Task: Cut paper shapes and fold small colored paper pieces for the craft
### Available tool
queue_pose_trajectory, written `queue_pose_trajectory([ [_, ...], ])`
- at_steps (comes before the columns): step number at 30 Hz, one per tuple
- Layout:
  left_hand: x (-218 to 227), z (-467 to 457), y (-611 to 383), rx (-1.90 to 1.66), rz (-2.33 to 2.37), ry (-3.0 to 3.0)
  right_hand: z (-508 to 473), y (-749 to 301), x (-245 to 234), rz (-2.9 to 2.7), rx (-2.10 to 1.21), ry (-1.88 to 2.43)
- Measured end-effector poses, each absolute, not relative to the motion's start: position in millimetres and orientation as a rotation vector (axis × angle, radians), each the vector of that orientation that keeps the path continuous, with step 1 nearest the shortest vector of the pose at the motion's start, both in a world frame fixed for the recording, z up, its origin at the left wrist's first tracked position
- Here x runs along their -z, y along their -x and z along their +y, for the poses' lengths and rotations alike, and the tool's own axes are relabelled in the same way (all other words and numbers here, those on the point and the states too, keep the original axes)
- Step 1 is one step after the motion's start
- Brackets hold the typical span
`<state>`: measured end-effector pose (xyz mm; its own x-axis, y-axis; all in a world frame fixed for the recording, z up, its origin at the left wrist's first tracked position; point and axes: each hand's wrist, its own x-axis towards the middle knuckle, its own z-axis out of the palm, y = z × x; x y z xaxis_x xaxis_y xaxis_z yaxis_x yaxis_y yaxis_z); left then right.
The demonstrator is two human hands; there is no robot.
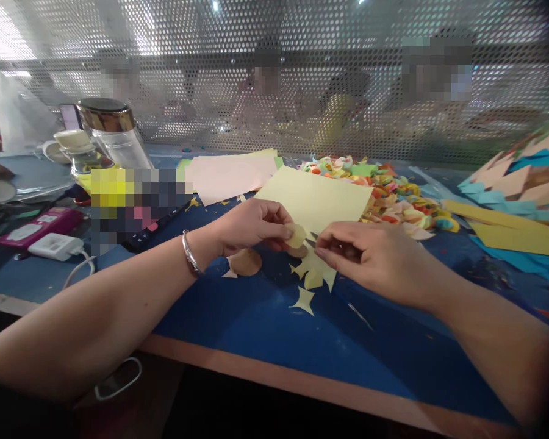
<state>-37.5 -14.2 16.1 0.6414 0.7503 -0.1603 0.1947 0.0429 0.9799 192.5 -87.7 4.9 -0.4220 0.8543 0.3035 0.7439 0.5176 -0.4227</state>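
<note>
Between its thumb and fingers, my left hand (265, 227) pinches a small pale yellow paper circle (295, 236). My right hand (354, 251) is closed just right of it, around what look like small scissors (313, 235); only a dark pointed metal tip shows, close to the circle. Beneath both hands lie pale yellow paper scraps with curved cut edges (315, 277), and one separate star-like scrap (304, 300) rests nearer me. A round tan disc (245, 262) sits under my left wrist. Behind the hands spreads a large pale yellow sheet (320, 194).
A heap of colourful paper pieces (393, 195) lies behind right, with yellow strips (521, 238) beyond. Pink paper (233, 174) is at the back. A glass bottle (119, 137), white charger (57, 246) and magenta box (41, 227) stand left. A perforated metal screen (238, 91) closes off the back.
</note>
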Motion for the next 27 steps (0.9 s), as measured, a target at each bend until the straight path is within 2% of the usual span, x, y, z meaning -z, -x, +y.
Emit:
queue_pose_trajectory([
  [5,-9.3,-21.7,24.5,-0.553,0.772,-1.131,-91.1,-188.6,-3.6,-2.197,-0.222,1.175],
  [11,-8.4,-23.7,21.0,-0.512,0.709,-0.969,-92.2,-185.7,-5.0,-2.248,-0.128,1.090],
  [27,-8.9,-34.2,24.3,-0.571,0.659,-1.300,-91.0,-184.0,-4.8,-2.000,-0.399,1.311],
])
